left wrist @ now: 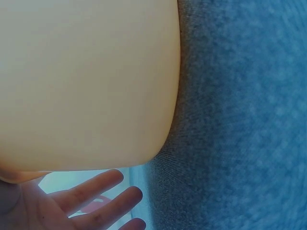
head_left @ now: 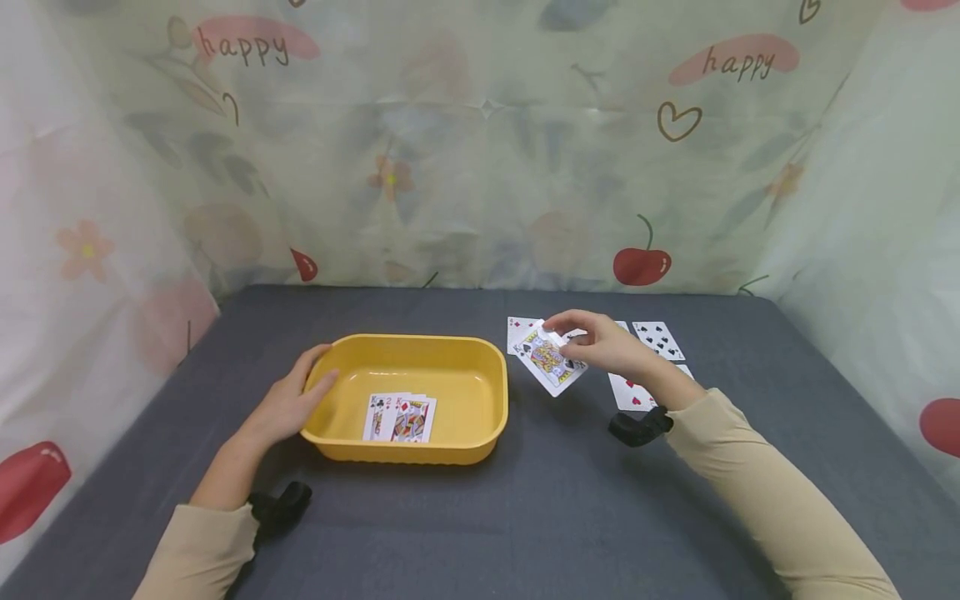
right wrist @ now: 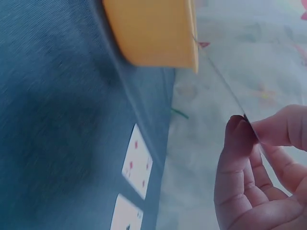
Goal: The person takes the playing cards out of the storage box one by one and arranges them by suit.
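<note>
My right hand (head_left: 611,346) pinches a king of spades playing card (head_left: 547,358) between thumb and fingers, tilted above the table. In the right wrist view the card shows edge-on. My left hand (head_left: 288,404) holds the left rim of a yellow plastic basin (head_left: 405,454), thumb over the edge and fingers outside. The left wrist view shows those fingers (left wrist: 108,206) spread beside the basin wall. Inside lie a king of clubs (head_left: 375,417), a two mostly covered, and a king of diamonds (head_left: 409,419), all face up.
On the grey cloth lie more face-up cards: a diamonds card (right wrist: 137,160), a seven of spades (head_left: 658,340) and a hearts card (head_left: 628,396). My right hand and forearm partly cover this group. Printed curtains (head_left: 487,192) stand behind and at both sides.
</note>
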A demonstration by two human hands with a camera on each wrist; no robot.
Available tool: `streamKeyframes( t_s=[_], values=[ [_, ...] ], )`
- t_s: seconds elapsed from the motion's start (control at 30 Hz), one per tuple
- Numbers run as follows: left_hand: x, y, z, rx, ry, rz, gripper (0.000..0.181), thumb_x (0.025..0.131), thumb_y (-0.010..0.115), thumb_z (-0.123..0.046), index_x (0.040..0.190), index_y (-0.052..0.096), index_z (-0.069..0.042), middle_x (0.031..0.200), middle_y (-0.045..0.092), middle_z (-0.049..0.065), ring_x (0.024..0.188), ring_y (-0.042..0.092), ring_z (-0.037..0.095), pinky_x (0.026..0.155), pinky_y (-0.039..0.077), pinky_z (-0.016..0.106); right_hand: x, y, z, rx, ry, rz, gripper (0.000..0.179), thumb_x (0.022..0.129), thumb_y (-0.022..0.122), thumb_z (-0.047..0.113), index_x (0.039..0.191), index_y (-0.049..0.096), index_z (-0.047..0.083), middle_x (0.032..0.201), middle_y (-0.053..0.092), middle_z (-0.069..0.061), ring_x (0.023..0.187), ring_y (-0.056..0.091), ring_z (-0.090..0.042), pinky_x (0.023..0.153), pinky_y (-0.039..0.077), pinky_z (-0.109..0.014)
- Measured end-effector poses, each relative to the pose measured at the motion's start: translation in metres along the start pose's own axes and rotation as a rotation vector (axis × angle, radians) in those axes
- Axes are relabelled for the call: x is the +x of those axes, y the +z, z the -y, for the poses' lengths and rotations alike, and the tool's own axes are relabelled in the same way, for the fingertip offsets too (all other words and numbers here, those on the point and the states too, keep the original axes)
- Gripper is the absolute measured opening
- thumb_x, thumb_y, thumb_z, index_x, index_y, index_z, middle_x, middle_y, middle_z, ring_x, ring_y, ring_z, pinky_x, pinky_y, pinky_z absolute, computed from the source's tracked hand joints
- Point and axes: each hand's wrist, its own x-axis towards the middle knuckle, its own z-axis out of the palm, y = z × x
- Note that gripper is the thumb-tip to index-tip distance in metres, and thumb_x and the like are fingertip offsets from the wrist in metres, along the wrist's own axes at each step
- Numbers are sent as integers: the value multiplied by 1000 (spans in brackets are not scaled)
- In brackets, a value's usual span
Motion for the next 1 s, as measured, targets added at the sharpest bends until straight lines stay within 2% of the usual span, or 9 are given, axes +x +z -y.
streamKeyframes(
  t_s=[0.2,0.37,0.67,0.83,1.0],
  values=[
    [0,1,-1,-3,2,3,64,99,35,-46,148,15,-11,144,33,29,115,47,41,87,42,50,-20,-15,-19,-3,31,0,44,88,58,7,131,50,11,124,49,-16,100,57,-25,75,49,-25],
    [0,0,-2,-4,-3,5,64,99,35,-46,148,15,-11,144,32,30,117,46,42,88,42,50,-41,-32,-36,10,44,13,46,88,60,8,132,47,9,120,48,-18,97,56,-20,75,48,-24],
    [0,-1,-1,-5,-3,4,65,99,34,-47,148,15,-11,144,32,30,114,47,41,86,43,48,-76,-60,-64,-27,130,-24,44,87,63,13,126,47,4,103,52,-12,82,53,-6,66,47,-28],
    [0,-1,-2,1,-9,5,64,99,34,-47,148,15,-11,145,31,29,116,46,41,88,41,50,-94,-71,-78,-64,168,-32,39,88,63,20,121,50,4,95,54,-7,80,53,-6,69,48,-31],
    [1,-1,-1,3,-11,3,64,99,34,-47,148,15,-11,145,31,29,116,45,41,88,40,50,-111,-79,-94,-92,186,6,38,89,62,23,119,51,3,91,56,-3,79,55,-4,70,49,-29]
  ],
)
